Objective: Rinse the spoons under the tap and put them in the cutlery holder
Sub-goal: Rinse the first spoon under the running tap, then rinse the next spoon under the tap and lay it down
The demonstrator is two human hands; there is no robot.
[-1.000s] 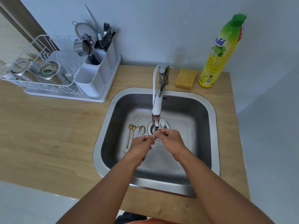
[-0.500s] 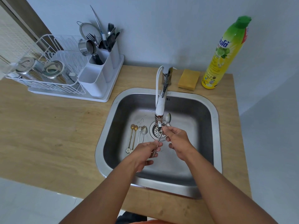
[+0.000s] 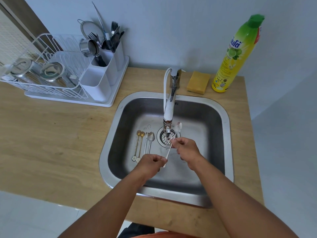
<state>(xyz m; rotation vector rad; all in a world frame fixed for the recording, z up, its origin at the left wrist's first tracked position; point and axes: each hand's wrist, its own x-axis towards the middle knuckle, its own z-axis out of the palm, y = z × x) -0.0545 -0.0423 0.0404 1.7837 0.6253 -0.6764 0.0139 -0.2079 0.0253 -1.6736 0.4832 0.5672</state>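
Note:
A silver spoon (image 3: pixel 178 126) is held slanted under the white tap (image 3: pixel 168 110), its bowl up beside the spout. My left hand (image 3: pixel 151 163) grips the handle's lower end. My right hand (image 3: pixel 186 147) pinches the handle near its middle, where a thin stream of water falls. Several more spoons lie side by side on the floor of the steel sink (image 3: pixel 228 134), left of the drain: two gold spoons (image 3: pixel 139 145) and two silver spoons (image 3: pixel 149 140). The white cutlery holder (image 3: pixel 103 78) stands at the back left on the counter, with forks and other utensils in its rear compartments.
A white dish rack (image 3: pixel 42 78) with glass jars adjoins the cutlery holder. A yellow sponge (image 3: pixel 198 82) and a yellow-green dish soap bottle (image 3: pixel 235 55) stand behind the sink at the right. The wooden counter (image 3: pixel 51 140) ends at the right, just past the sink.
My left hand slid down the spoon's handle toward me, and the spoon's bowl rose beside the spout. My right hand stays pinched on the handle under the water.

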